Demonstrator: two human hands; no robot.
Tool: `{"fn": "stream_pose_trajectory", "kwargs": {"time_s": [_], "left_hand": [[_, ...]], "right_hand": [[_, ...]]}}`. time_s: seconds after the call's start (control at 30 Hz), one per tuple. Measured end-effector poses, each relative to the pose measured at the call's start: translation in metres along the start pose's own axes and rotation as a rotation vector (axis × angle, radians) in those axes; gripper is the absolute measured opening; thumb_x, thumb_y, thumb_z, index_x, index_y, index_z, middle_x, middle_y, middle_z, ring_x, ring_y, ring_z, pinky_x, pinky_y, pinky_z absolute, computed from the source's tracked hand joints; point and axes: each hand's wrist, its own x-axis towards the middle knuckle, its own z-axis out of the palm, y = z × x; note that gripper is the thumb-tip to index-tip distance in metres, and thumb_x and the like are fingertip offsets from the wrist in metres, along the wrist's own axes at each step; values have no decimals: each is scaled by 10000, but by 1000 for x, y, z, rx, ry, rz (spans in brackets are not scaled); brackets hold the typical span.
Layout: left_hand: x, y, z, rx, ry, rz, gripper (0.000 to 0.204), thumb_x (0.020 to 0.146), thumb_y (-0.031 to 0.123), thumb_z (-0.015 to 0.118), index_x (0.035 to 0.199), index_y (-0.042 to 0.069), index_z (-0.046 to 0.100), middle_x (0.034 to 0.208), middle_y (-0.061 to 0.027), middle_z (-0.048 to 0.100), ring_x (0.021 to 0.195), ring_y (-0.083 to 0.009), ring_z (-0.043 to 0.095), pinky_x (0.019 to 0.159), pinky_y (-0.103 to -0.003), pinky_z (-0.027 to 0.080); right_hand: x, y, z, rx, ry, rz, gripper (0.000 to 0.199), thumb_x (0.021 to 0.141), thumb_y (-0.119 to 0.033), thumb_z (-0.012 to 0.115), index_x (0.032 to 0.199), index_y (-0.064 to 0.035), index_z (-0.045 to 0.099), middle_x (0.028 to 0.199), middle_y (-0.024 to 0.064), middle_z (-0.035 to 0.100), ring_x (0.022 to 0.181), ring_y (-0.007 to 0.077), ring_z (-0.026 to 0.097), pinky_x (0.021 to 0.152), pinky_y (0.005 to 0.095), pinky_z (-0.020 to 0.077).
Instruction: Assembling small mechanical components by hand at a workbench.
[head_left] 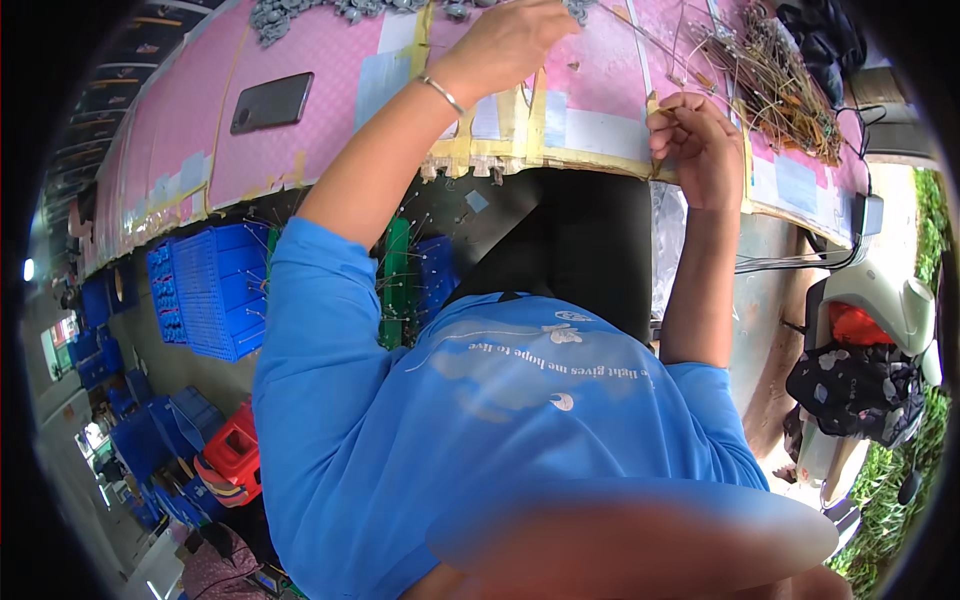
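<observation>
Head view: left hand [520, 45] bunches its fingertips near grey pieces [455, 11], right hand [697, 142] curls over the pink table [325, 60], anything pinched too small to tell; light, steady fingers look wisest.

Workshop: taped worktable [305, 150], blue crates [235, 285]

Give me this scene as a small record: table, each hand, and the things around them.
Table: pink, patched top
Left hand: raised over the table, fingertips near small grey pieces; grip unclear
Right hand: near the table's front edge, fingers curled; contents unclear
Phone: dark, lying on the table's left side
Thin rods: tangled bundle, table's right side
Blue crate: lower than the tabletop, left
</observation>
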Motion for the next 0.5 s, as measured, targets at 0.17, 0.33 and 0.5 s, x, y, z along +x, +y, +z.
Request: {"fn": "stream_pose_trajectory", "kwargs": {"time_s": [0.17, 0.33, 0.5], "left_hand": [[-39, 43, -17, -470, 98, -715, 287, 893, 38, 636, 1180, 19, 645, 1059, -88, 688, 890, -157, 707, 777, -304, 570], [-86, 93, -24, -1279, 381, -871, 303, 892, -12, 650, 1176, -101, 592, 1009, -140, 664, 939, -276, 709, 796, -306, 601], [-103, 116, -31, -1289, 391, -952, 324, 863, -2, 671, 1170, -79, 602, 980, -131, 674, 806, -188, 707, 688, -284, 612]], "right_hand": [[8, 10, 13, 186, -15, -50, 151, 928, -95, 541, 954, 28, 624, 782, 119, 663, 601, 171, 622, 555, 260, 484], [-10, 14, 68, 92, -112, -2, 109, 918, -99, 619, 927, 8, 643, 767, 93, 665, 580, 142, 615, 530, 248, 479], [-42, 22, 102, -121, -302, 19, 68, 890, -74, 682, 907, -10, 664, 737, 43, 656, 561, 75, 573, 507, 202, 450]]}}
